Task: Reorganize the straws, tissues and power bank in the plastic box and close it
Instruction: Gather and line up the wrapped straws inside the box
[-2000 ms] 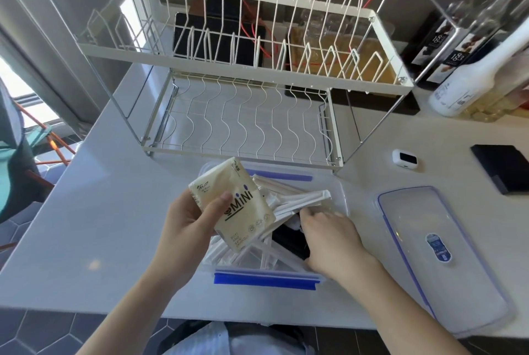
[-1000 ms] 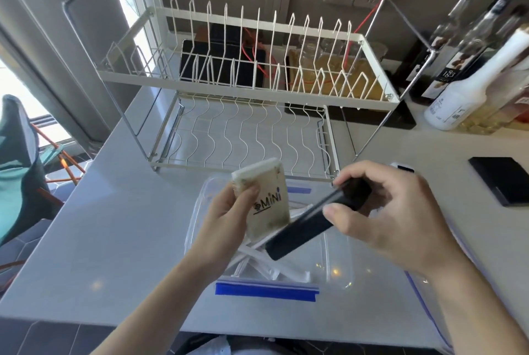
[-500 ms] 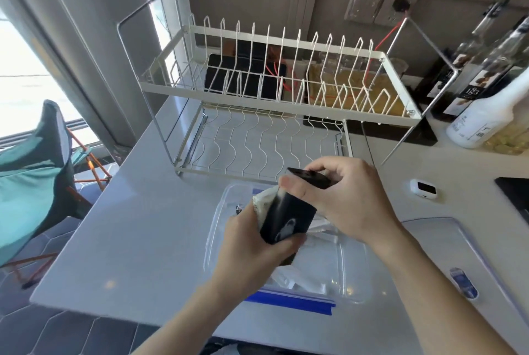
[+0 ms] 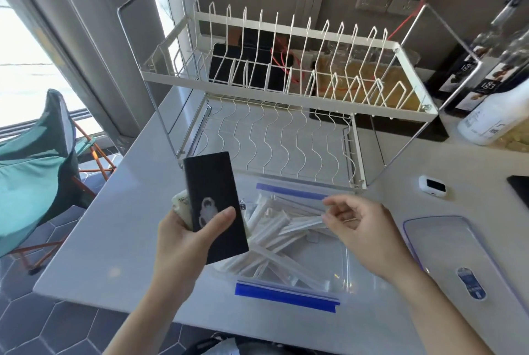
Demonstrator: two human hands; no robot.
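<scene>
My left hand (image 4: 183, 240) grips the black power bank (image 4: 214, 200) upright, with the cream tissue pack (image 4: 181, 206) held behind it, above the left edge of the clear plastic box (image 4: 340, 274). Several white wrapped straws (image 4: 274, 228) lie jumbled inside the box, which has blue clips at its near and far ends. My right hand (image 4: 360, 231) hovers over the box's right half with fingers loosely curled and nothing in it. The box's clear lid (image 4: 446, 248) lies flat on the counter to the right.
A white wire dish rack (image 4: 286, 91) stands just behind the box. Bottles (image 4: 495, 91) crowd the back right. A small white device (image 4: 432, 185) and a black flat object (image 4: 519, 188) lie on the counter at right. A teal chair (image 4: 31, 171) sits beyond the counter's left edge.
My right hand lifted the power bank out of the box and passed it to my left hand, which holds it with the tissue pack. My right hand has let go and drawn back over the box.
</scene>
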